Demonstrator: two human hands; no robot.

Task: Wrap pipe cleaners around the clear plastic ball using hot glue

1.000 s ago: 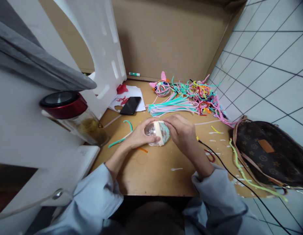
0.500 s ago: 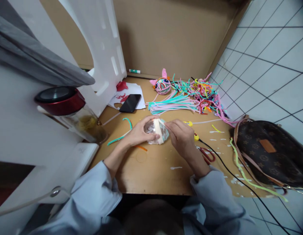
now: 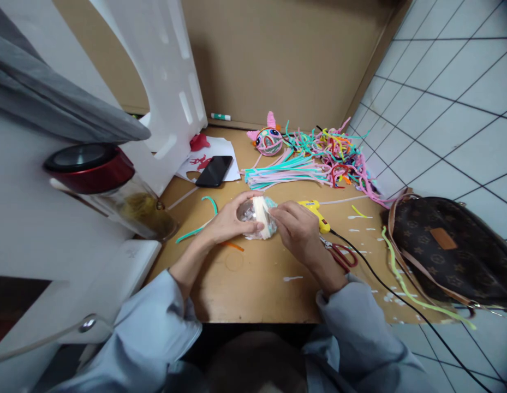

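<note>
A clear round ball with cream strips across its middle is held above the table, with my left hand wrapped round its left side. Its right part looks whitish and teal. My right hand is pinched at the ball's right side; what lies between its fingertips is too small to make out. Just right of this hand lies a yellow glue gun, and red-handled scissors rest below it. Teal and pale pipe cleaners lie left of the ball.
Behind are a decorated ball with pink ears, bundled pipe cleaners, a tangled pile and a phone. A bottle stands left, a brown bag right. A black cord crosses the table's right side.
My right hand has shifted slightly left relative to the table and turned a little, uncovering more of the glue gun and scissors. The view has moved slightly. My left hand keeps its hold.
</note>
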